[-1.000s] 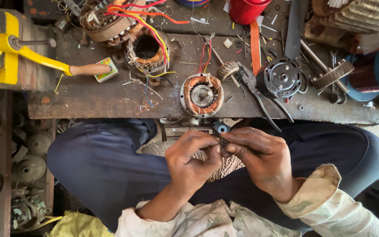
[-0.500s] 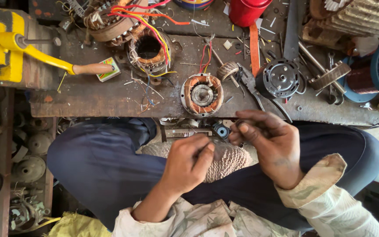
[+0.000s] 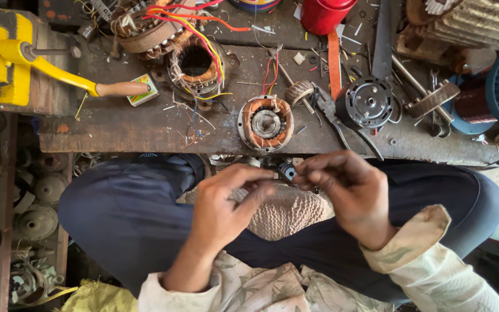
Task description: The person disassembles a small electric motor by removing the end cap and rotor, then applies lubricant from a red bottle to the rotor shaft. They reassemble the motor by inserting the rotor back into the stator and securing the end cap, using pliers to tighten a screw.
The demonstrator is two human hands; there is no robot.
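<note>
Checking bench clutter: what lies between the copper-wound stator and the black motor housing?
In the head view, a small ribbed roller and pliers lie between the copper-wound stator and the black motor housing.

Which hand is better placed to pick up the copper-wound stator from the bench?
Probably the left hand: the stator lies slightly nearer it, while the right hand pinches a small part.

Soft daylight, even and a little warm, with no hard glare.

Light falls brightest at the right end of the counter and on the pale sleeve; the floor past the counter's left edge lies in dim shadow. Both hands, left hand and right hand, are slightly smeared by motion blur, the fingers softest. Straight edges bow a little toward the corners.
</note>
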